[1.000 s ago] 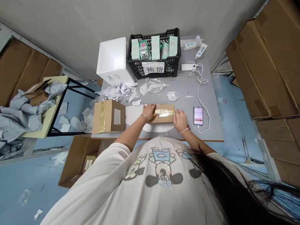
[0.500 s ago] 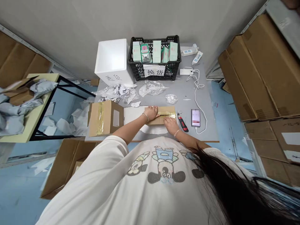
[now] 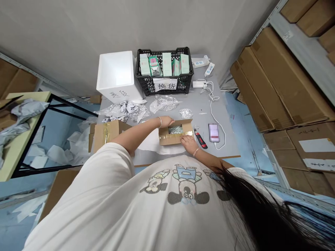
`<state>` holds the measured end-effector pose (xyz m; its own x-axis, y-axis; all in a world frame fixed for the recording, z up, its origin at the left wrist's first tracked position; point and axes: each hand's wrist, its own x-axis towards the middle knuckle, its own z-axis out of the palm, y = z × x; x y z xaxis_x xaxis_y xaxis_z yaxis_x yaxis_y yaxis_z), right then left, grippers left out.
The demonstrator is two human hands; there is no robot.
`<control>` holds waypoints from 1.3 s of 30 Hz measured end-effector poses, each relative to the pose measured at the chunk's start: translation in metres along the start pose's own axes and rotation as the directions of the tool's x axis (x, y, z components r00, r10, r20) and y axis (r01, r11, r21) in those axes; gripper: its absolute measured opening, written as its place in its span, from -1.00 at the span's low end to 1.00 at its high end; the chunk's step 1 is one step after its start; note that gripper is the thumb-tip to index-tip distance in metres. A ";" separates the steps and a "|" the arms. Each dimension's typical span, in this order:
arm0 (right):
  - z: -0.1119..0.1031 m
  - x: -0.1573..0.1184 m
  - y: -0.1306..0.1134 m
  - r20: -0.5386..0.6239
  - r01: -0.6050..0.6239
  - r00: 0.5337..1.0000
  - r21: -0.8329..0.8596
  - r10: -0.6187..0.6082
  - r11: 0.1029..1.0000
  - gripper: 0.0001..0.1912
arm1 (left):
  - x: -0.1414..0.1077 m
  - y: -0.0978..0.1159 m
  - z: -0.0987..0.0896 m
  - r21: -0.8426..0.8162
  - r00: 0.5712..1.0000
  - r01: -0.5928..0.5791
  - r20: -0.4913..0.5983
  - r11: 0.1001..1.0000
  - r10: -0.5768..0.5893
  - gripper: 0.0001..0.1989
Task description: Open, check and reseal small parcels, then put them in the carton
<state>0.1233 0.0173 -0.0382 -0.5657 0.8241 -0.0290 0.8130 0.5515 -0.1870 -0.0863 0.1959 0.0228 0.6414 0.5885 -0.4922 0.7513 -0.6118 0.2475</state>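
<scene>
A small cardboard box (image 3: 175, 135) sits on a white sheet (image 3: 149, 143), its taped flaps spread open. Shiny wrapping (image 3: 175, 130) shows inside it. My left hand (image 3: 166, 121) grips the far flap, and my right hand (image 3: 188, 142) presses on the near edge. Just right of that hand lies a red and black utility knife (image 3: 200, 138), untouched. A larger taped cardboard box (image 3: 108, 135) stands left of my left forearm.
On the grey table (image 3: 201, 106) stand a black crate (image 3: 164, 87) of pale green cartons and a white foam box (image 3: 115, 78). Crumpled plastic (image 3: 125, 109) lies nearby. A phone (image 3: 214, 132) lies on a white cable. Cardboard stacks fill the right.
The small box's taped top has been opened, its flaps now spread with wrapping visible. The knife appeared on the table after the first frame. My view shifted slightly.
</scene>
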 end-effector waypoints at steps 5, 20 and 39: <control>-0.007 0.000 -0.003 0.007 -0.032 0.999 0.014 0.032 0.999 -0.63 | 0.021 -0.024 -0.006 -0.079 0.969 0.209 -0.116 0.975 -0.217 -0.50; -0.062 0.014 0.019 0.065 -0.098 0.993 0.031 0.096 0.995 -0.69 | -0.061 0.005 0.051 -0.046 0.954 0.053 -0.294 0.998 -0.065 -0.37; -0.071 0.032 -0.007 0.175 -0.687 0.722 0.060 0.670 0.724 -0.24 | -0.085 0.053 0.100 -0.690 0.680 0.096 -0.481 0.717 -0.554 -0.16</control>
<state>0.1094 0.0492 0.0320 0.1122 0.9414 -0.3181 0.9691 -0.1745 -0.1744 -0.1164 0.0607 -0.0061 0.0948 0.9930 -0.0701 0.7074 -0.0176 0.7066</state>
